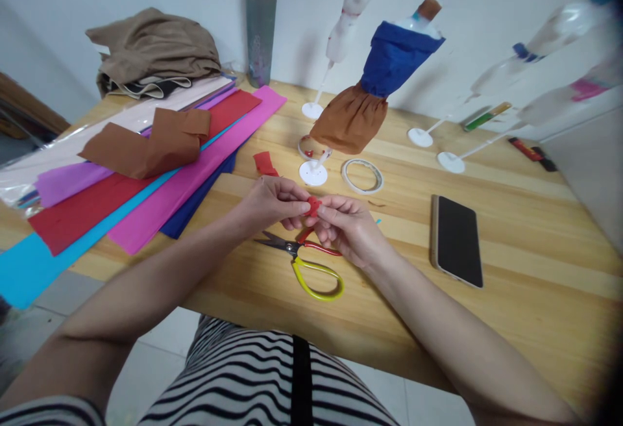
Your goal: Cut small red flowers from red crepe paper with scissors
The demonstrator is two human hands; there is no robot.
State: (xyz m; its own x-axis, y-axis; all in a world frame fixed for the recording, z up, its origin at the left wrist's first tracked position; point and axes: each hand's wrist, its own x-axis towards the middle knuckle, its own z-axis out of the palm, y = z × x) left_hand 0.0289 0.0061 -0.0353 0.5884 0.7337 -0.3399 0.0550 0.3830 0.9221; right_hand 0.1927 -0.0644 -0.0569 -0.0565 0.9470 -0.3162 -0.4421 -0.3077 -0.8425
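Observation:
Between my two hands is a small crumpled red paper piece (pixel 313 206), pinched from both sides over the wooden table. My left hand (pixel 277 202) holds its left side with thumb and fingers. On its right side, the thumb and fingers of my right hand (pixel 348 221) grip it. Scissors (pixel 292 247) with one yellow and one red handle lie just below my hands, the red handle partly hidden. Behind my left hand lies a red paper scrap (pixel 265 163). Past my hands stands a small mannequin in a blue top (pixel 396 59) and a gathered brown skirt (pixel 351 117).
Coloured paper strips (pixel 180 179) and brown paper (pixel 160 143) cover the left side, with a brown cloth (pixel 156 46) behind. A bottle (pixel 261 30) stands at the back. A tape roll (pixel 363 176) and a phone (pixel 456 239) lie to the right, below several white mannequins.

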